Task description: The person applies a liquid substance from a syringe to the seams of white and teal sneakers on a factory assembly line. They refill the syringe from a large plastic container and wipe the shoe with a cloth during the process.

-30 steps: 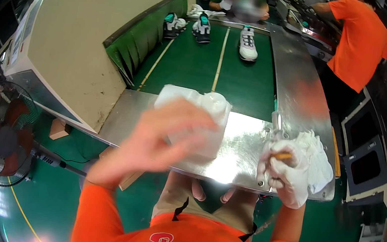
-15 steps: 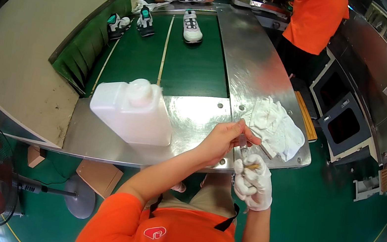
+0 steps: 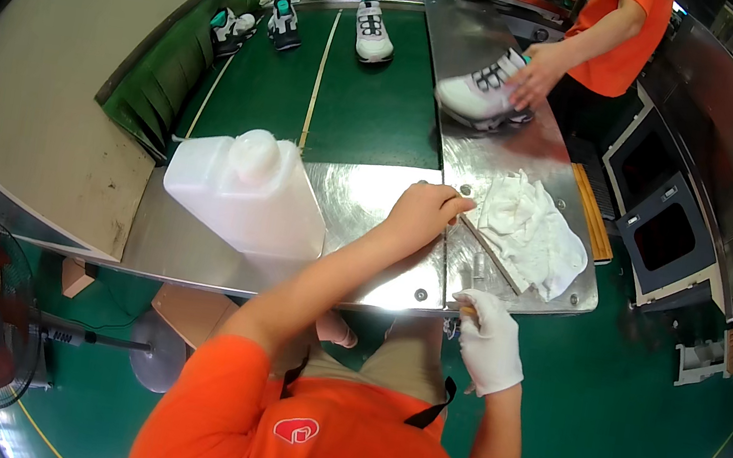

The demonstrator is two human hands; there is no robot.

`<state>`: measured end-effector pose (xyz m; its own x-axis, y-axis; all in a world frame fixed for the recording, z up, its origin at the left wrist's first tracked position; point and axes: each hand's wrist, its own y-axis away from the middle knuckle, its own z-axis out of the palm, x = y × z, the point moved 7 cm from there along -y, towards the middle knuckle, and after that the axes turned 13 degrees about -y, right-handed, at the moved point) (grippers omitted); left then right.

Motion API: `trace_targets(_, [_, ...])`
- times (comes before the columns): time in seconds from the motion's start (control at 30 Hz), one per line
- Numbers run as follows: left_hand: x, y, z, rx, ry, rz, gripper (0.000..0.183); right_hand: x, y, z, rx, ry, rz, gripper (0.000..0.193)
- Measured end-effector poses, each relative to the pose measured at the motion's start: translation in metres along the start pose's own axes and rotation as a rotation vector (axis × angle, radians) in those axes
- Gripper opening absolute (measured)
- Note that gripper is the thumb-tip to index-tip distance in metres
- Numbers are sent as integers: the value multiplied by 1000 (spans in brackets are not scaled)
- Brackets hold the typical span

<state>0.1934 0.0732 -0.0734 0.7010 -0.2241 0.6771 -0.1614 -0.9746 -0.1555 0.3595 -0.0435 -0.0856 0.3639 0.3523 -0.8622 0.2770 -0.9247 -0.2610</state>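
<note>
Steel table (image 3: 358, 192) around green belt (image 3: 372, 126)

Beige housing (image 3: 114, 78) flanks it; a white jug (image 3: 247, 202) stands near the front. Left hand (image 3: 429, 212): fingertips together at an end of the metal strip (image 3: 491, 253) beside white cloth (image 3: 536, 235); whether gripping, I cannot tell. Gloved right hand (image 3: 489, 344) curls around a small tan piece (image 3: 468, 311) by the front edge.

1 head-worn fisheye camera looks steeply down and forward from close above the orange shirt (image 3: 365, 428), takes in the left hand (image 3: 424, 212) and right hand (image 3: 494, 351) at middle range, and reaches past the green belt (image 3: 372, 126) on the far side.
</note>
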Motion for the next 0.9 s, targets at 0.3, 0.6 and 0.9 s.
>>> trace_targets(0.3, [-35, -12, 21, -51, -360, 91, 43, -8, 5, -21, 7, -25, 156, 40])
trace_targets(0.6, [-19, -15, 27, 144, -428, 219, 37, -12, 2, -29, 62, 6, 70, 45])
trace_targets(0.9, [-38, -32, 31, 244, -178, 240, 25, -13, 0, -29, 64, 13, 97, 46])
